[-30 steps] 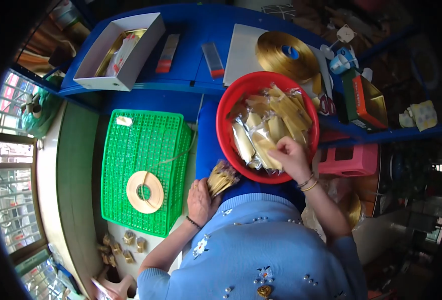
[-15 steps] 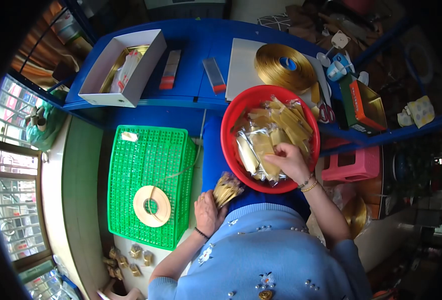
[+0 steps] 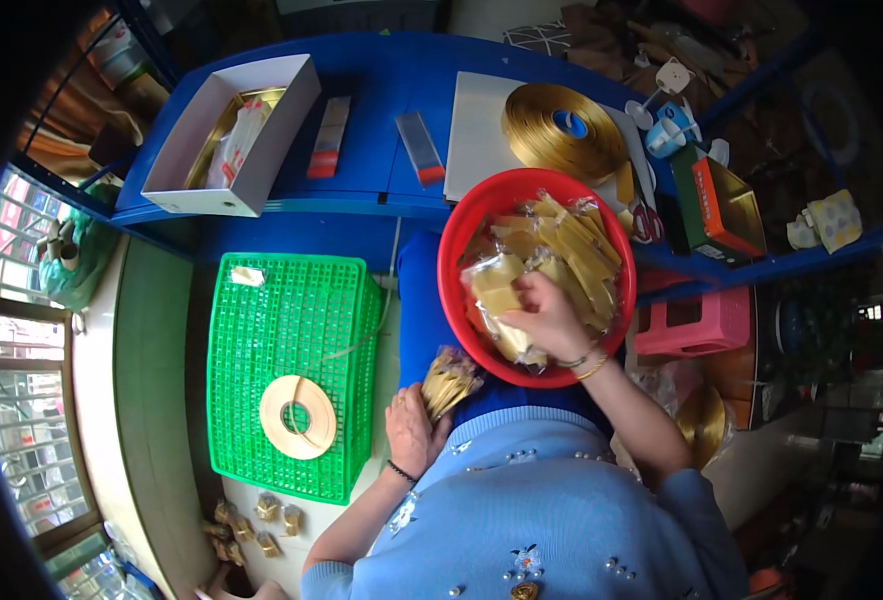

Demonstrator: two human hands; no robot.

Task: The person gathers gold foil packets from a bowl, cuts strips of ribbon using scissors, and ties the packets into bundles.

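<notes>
My left hand point(image 3: 414, 430) is closed round a bundle of thin gold packets point(image 3: 451, 379) with clear plastic ends, resting by my lap. A red basin point(image 3: 454, 300) sits on my lap, heaped with flat gold packets point(image 3: 577, 245) in clear wrappers. Inside it, my right hand point(image 3: 554, 318) has its thumb and fingers closed at the edge of one gold packet point(image 3: 497, 282), near the basin's left side. The fingers partly cover the packets beneath.
Left of my legs stands an upturned green crate point(image 3: 292, 320) with a cream tape roll point(image 3: 274, 415) on it. The blue table point(image 3: 372, 80) ahead bears a white box point(image 3: 287, 140), a gold ribbon roll point(image 3: 542, 140) and scissors point(image 3: 646, 222). Small bundles point(image 3: 267, 508) lie on the floor.
My right hand has moved slightly left and up within the basin, and the gold packet at its fingers has shifted. My left hand keeps hold of its bundle.
</notes>
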